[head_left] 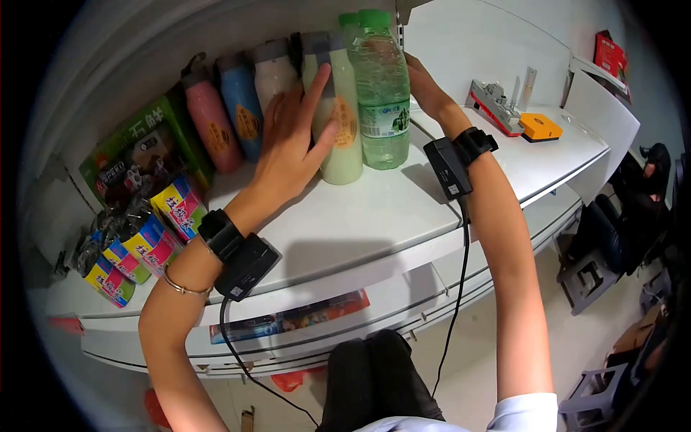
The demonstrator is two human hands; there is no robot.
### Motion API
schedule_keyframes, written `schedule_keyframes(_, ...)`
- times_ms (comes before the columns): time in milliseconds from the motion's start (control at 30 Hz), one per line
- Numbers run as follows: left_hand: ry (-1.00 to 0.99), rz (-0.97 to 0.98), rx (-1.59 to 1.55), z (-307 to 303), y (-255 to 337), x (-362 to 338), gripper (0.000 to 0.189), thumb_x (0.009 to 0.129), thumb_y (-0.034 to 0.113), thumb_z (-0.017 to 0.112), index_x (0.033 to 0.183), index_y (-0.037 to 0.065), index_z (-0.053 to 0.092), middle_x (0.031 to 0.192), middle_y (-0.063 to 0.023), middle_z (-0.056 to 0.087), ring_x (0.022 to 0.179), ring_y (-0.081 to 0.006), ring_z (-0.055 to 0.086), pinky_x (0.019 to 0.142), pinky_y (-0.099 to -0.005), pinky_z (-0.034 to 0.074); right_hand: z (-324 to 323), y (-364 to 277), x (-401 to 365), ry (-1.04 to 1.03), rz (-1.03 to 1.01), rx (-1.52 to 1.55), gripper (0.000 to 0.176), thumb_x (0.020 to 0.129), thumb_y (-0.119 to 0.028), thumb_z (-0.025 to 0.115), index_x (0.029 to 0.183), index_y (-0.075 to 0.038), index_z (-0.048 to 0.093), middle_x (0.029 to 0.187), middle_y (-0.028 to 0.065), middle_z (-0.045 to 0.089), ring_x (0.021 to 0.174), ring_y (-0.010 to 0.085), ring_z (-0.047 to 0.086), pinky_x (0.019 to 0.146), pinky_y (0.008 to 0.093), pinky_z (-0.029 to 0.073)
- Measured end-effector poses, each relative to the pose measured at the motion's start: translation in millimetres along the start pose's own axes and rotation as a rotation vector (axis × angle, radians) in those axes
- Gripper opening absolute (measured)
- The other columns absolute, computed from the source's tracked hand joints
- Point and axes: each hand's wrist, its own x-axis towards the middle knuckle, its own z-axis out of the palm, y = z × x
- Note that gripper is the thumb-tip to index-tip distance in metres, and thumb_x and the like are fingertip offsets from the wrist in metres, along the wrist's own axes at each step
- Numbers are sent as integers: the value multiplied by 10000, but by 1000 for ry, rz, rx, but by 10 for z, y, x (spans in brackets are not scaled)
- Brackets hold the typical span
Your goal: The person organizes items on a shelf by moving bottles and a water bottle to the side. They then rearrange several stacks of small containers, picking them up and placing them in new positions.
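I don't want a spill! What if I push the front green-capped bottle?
The bottle might tip if pushed near the top, since it's tall and narrow. Its round sides could let it roll once down. Its thin-looking clear plastic may squish a little.

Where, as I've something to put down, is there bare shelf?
Between the pale green bottle and the front edge of the shelf; also between the right forearm and the orange box. Crowded: the bottle row and the left end with its bright packs.
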Motion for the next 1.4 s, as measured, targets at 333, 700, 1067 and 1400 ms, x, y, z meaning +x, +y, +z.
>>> schedule_keyframes(333,5,30,19,-18,4,5,629,850,196,510,1402,105,221,1107,-208,449,1077,-325,416,1048,-434,195,-201,285,209,321,-160,-56,294,893,-202,500,1038,36,594,959,93,624,840,159,582,735,246,457)
schedule_keyframes(700,17,24,41,-2,38,18,625,848,190,511,1396,83,229,1105,-211,444,1081,-330,417,1044,-435,207,-75,9,65,185,-149,-119,527,859,-407,532,1166,21,515,1101,138,558,1024,208,510,893,309,398)
schedule_keyframes(1067,14,27,41,-6,21,12,625,856,218,504,1400,90,221,1110,-211,443,1087,-335,413,1046,-437,202,-139,-1,1,-16,94,-159,635,854,-448,497,1256,39,431,1124,152,554,997,218,532,881,332,412)
schedule_keyframes(1400,8,24,23,-21,32,19,619,855,210,506,1396,85,233,1077,-191,462,1062,-317,433,1038,-430,214,-297,207,98,101,-65,-262,654,819,-557,525,1028,60,574,891,122,616,843,200,562,775,305,439)
